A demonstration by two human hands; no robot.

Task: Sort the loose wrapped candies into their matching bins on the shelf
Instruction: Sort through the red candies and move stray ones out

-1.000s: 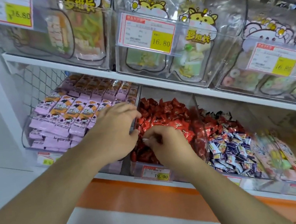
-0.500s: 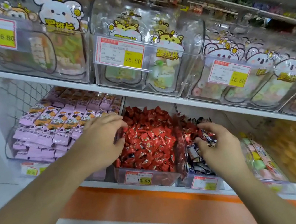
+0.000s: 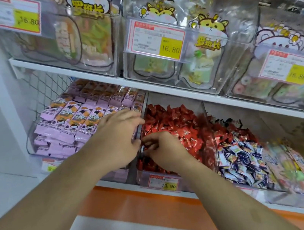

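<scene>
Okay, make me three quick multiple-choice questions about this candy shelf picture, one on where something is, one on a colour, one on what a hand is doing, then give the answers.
1. Where is the bin of red candies?
A. top shelf
B. lower shelf, between the pink packets and the blue-and-white candies
C. on the floor

2. What colour is the patch bearing the price on the tag of the red bin?
A. yellow
B. green
C. blue

3. What is the right hand doing?
A. hanging idle
B. pressing flat on a tag
C. pinching a small candy beside the left hand

Answers: B, its neighbours flank it; A, the 19.90 sits on yellow; C, the fingertips close on a small wrapper.
</scene>
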